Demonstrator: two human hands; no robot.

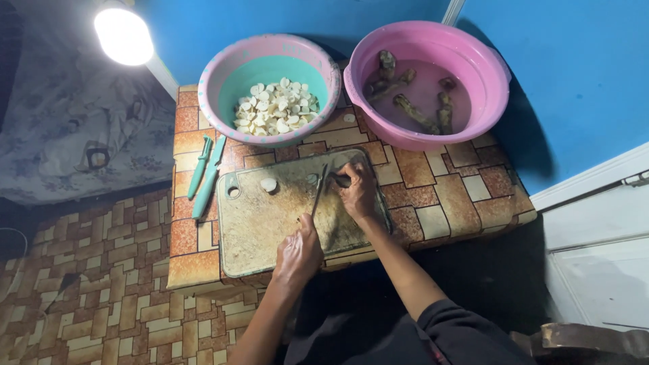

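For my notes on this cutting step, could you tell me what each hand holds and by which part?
The left hand grips a knife by its handle. The right hand pins a dark root piece from above on the board.

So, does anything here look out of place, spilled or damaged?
Mostly no. The cutting board is worn and stained, and its near edge overhangs the low table. One white slice lies alone on the board, apart from the sliced pieces in the teal bowl.

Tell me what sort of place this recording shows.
Likely a home kitchen corner: a cutting board on a low tiled-pattern table, a basin of cut white pieces, and a pink basin with roots soaking.
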